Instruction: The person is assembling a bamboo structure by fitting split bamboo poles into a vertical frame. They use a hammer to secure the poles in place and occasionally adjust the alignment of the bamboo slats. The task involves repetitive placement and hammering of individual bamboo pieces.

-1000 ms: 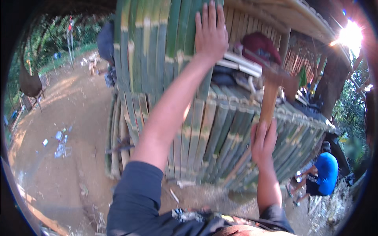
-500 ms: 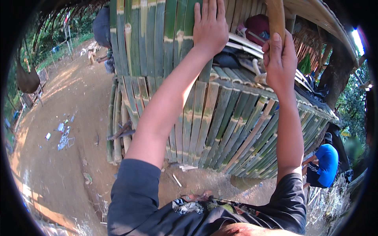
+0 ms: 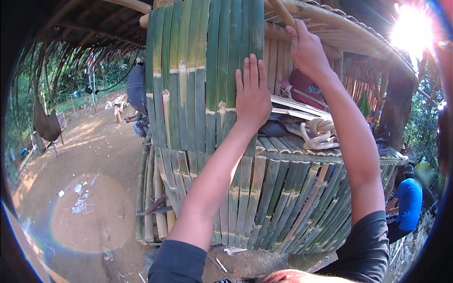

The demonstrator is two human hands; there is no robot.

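My left hand [image 3: 253,98] lies flat, fingers stretched upward, against the right edge of a panel of upright green bamboo slats [image 3: 188,99]. Higher up and to the right, my right hand [image 3: 307,51] is closed round a smooth wooden stick [image 3: 281,11], like a tool handle. It slants up to the left past the panel's edge, and its far end is cut off by the top of the picture. A pale bamboo beam [image 3: 311,10] runs behind the stick.
Below the opening, a bamboo ledge [image 3: 292,150] carries a coiled rope [image 3: 322,134] and white strips [image 3: 299,111]. A dark red bundle [image 3: 302,85] sits behind them. Another person in blue [image 3: 409,203] is at the right; someone in dark clothing [image 3: 137,89] is partly hidden at the left.
The view has tilted upward, showing more of the panel and roof. My right hand has risen well above the rope, and the stick now leans left. My left hand stays flat on the panel.
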